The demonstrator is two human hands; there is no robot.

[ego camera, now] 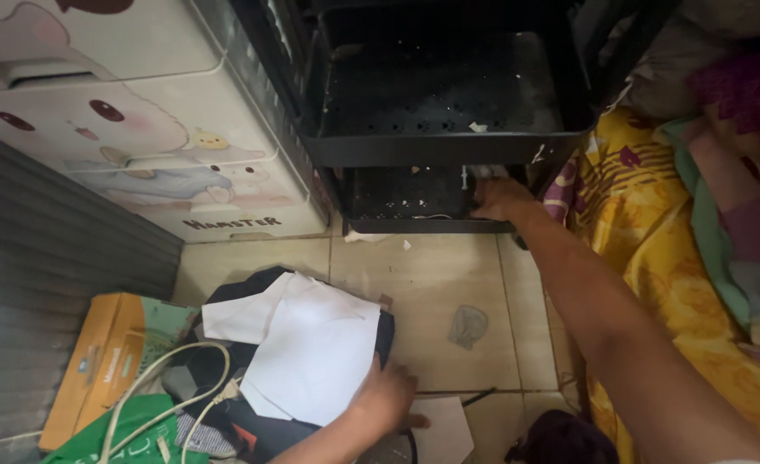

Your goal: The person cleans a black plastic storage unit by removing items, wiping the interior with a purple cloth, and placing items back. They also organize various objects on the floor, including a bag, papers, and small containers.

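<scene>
My right hand (498, 198) reaches into the black rack's (449, 146) bottom shelf, grip not discernible. My left hand (386, 399) rests released on white paper (311, 352).

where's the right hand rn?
Head view, upper centre: the right hand reaches into the bottom tier of the black rack, right of the cartoon-printed drawers, beside the yellow bedding.

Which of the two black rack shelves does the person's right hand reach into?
The lower shelf, just above the floor: the right hand rests at its right end. The wider upper shelf has no hand in it.
</scene>
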